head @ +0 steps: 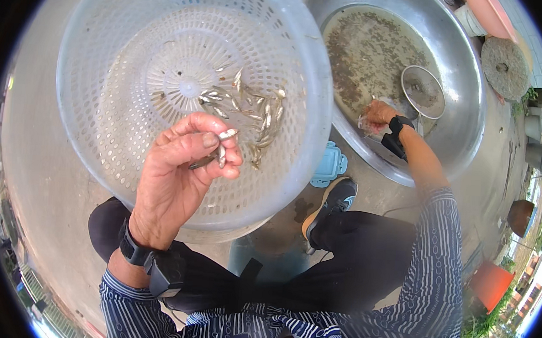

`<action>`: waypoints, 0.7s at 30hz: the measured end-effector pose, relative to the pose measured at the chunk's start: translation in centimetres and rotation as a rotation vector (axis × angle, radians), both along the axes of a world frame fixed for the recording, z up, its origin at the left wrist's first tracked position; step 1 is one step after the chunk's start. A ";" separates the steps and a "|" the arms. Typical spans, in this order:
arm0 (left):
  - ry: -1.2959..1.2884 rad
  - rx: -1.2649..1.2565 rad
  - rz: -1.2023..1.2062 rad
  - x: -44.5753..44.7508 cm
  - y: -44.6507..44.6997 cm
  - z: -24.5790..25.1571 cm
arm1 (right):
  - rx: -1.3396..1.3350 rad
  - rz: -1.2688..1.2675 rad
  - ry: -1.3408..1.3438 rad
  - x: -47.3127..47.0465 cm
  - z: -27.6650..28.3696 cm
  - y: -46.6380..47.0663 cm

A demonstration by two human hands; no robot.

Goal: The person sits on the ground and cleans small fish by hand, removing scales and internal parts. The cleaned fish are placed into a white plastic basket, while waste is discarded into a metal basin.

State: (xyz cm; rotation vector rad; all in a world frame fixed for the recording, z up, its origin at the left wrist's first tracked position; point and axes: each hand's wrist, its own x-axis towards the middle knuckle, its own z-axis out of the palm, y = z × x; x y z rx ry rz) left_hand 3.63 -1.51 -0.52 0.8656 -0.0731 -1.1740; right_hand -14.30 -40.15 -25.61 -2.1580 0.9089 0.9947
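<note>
My left hand (172, 171) is raised over the near part of a pale plastic colander basket (314, 106). Its thumb and fingers pinch a few small silvery fish (227, 134). More small fish (267, 117) lie in a loose heap on the right side of the basket's perforated bottom. Over to the right, my right hand (379, 113) is down at the murky water (364, 48) in a wide metal basin (467, 88). Something pale and pinkish shows at its fingers, too blurred to name. A round mesh strainer (421, 92) rests in the basin beside that hand.
Between basket and basin a light-blue plastic lid (329, 164) lies on the concrete floor, just ahead of my shoe (332, 201). Beyond the basin are a round stone with a central hole (505, 68) and a pink tub (491, 15). An orange pot (493, 284) stands farther right.
</note>
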 end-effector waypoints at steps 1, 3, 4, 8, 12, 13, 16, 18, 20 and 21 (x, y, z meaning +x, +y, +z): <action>-0.001 0.050 0.016 0.0 0.3 0.1 | -0.395 0.251 -0.043 0.0 -0.1 0.3; -0.017 0.060 0.029 -0.1 0.5 0.2 | -0.679 0.381 0.029 -0.5 0.3 0.0; -0.009 0.083 0.040 0.1 0.6 0.3 | -0.609 0.434 0.121 -0.7 0.9 -0.7; 0.035 0.016 0.032 -0.2 0.6 0.6 | -0.438 -0.061 -0.011 -0.8 4.1 -3.9; 0.059 -0.058 0.027 -0.3 1.1 0.8 | -0.391 -0.360 -0.452 -0.8 9.9 -3.1; 0.061 -0.082 0.035 -0.4 1.2 0.7 | -0.324 -0.446 -0.621 -0.9 11.8 -2.3; 0.053 -0.148 0.053 -0.6 1.3 0.2 | -0.244 -0.530 -0.853 0.2 17.5 1.3; 0.020 -0.138 0.049 -0.8 1.1 0.0 | -0.249 -0.564 -0.971 1.1 21.2 4.6; 0.008 -0.162 0.070 -1.1 1.0 0.0 | -0.148 -0.520 -1.150 1.7 24.5 8.7; 0.005 -0.163 0.085 -1.3 0.8 0.1 | -0.089 -0.485 -1.243 2.1 25.9 10.9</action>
